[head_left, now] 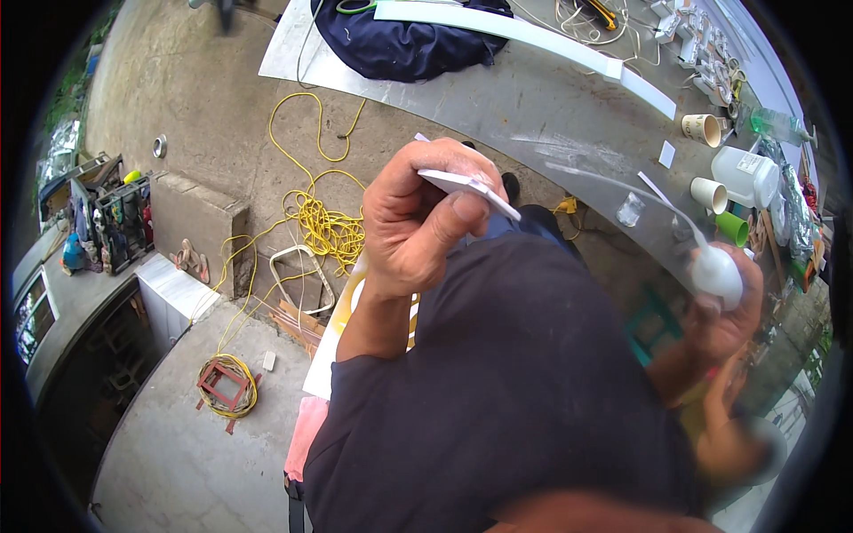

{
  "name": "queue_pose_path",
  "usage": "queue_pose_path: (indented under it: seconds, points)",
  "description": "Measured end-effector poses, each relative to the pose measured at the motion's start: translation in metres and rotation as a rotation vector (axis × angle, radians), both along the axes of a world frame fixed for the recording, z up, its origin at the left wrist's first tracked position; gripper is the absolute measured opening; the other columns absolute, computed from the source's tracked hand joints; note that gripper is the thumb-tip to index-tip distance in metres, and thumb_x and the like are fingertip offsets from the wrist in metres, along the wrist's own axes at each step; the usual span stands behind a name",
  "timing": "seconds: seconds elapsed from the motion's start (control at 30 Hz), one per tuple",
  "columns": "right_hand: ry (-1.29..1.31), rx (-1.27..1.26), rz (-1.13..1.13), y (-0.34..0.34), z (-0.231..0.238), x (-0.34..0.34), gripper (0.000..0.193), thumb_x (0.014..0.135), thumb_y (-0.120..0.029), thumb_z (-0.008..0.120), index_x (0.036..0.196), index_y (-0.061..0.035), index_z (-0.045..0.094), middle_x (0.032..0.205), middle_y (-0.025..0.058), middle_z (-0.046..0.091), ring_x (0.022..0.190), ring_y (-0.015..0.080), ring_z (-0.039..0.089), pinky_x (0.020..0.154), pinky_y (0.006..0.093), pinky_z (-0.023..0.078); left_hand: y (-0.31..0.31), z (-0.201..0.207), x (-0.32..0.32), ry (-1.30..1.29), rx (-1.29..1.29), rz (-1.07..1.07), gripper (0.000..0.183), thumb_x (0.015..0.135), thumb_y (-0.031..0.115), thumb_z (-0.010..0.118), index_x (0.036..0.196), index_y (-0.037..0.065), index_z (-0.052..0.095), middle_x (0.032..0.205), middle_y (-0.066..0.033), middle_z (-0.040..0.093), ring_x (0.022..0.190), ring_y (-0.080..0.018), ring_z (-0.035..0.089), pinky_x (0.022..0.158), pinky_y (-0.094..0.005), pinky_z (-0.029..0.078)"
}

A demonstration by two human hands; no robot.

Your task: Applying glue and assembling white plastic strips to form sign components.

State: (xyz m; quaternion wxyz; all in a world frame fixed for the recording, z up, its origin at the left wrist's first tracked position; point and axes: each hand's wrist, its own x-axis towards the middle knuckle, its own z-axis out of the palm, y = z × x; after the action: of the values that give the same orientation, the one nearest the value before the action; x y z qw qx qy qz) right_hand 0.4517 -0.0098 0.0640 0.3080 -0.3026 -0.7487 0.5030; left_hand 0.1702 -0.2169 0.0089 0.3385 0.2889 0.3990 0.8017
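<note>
My left hand (413, 218) is raised in front of my dark shirt, its thumb and fingers pinched on a thin white flat strip (458, 186). Over by the right side of the table, my right hand (715, 324) is closed round a white, rounded squeeze bottle (716, 280) with a narrow tip. From that tip a pale curved line (635, 186) runs leftward over the table; I cannot tell whether it is a tube or a jet. Below it, a small clear plastic piece (630, 210) lies on the grey metal table (533, 111).
Paper cups (702, 130), a green cup (731, 228) and a plastic jug (745, 178) line the table's right. A long white strip (524, 35) rests across dark cloth (400, 44). Yellow cable (324, 226) lies tangled on the floor. Another person's arm (724, 426) shows lower right.
</note>
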Motion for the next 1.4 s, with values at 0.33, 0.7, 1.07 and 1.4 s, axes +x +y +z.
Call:
queue_pose_path:
  seconds: [0.33, 0.7, 1.07, 1.4]
  points:
    - [-0.016, 0.077, -0.022, -0.013, 0.025, -0.014, 0.070, 0.077, -0.034, 0.095, 0.123, 0.0063, 0.062, 0.114, 0.0202, 0.068, 0.105, 0.0270, 0.067, 0.092, 0.0371, 0.054, -0.007, -0.007, -0.009, 0.082, -0.034, 0.134, 0.017, 0.101, 0.004, 0.068, 0.116, 0.000, 0.060, 0.104, -0.0146, 0.068, 0.079, -0.0098, 0.060, 0.070, -0.0237, 0.050]
    - [-0.021, 0.328, 0.019, -0.031, 0.058, -0.034, 0.072, 0.074, -0.038, 0.095, 0.122, 0.0060, 0.063, 0.108, 0.0195, 0.067, 0.098, 0.0318, 0.067, 0.083, 0.0416, 0.056, -0.022, -0.005, -0.010, 0.046, 0.056, 0.135, 0.015, 0.102, 0.001, 0.065, 0.117, -0.002, 0.061, 0.105, -0.0147, 0.065, 0.079, -0.0114, 0.061, 0.070, -0.0246, 0.051]
    - [-0.070, 0.428, 0.005, -0.049, 0.062, -0.052, 0.067, 0.076, -0.040, 0.094, 0.118, 0.0043, 0.065, 0.097, 0.0171, 0.067, 0.086, 0.0284, 0.066, 0.074, 0.0365, 0.052, -0.029, -0.007, -0.021, 0.189, -0.042, 0.200, 0.010, 0.104, 0.009, 0.063, 0.111, 0.002, 0.063, 0.097, -0.0145, 0.063, 0.071, -0.0138, 0.062, 0.060, -0.0236, 0.048]
    - [-0.103, 0.493, -0.027, -0.052, 0.069, -0.065, 0.064, 0.080, -0.045, 0.090, 0.117, 0.0016, 0.065, 0.096, 0.0158, 0.065, 0.084, 0.0264, 0.066, 0.069, 0.0340, 0.053, -0.027, -0.013, -0.029, 0.210, -0.046, 0.193, 0.019, 0.092, -0.005, 0.073, 0.109, -0.001, 0.065, 0.099, -0.0143, 0.069, 0.087, -0.0204, 0.065, 0.075, -0.0299, 0.052]
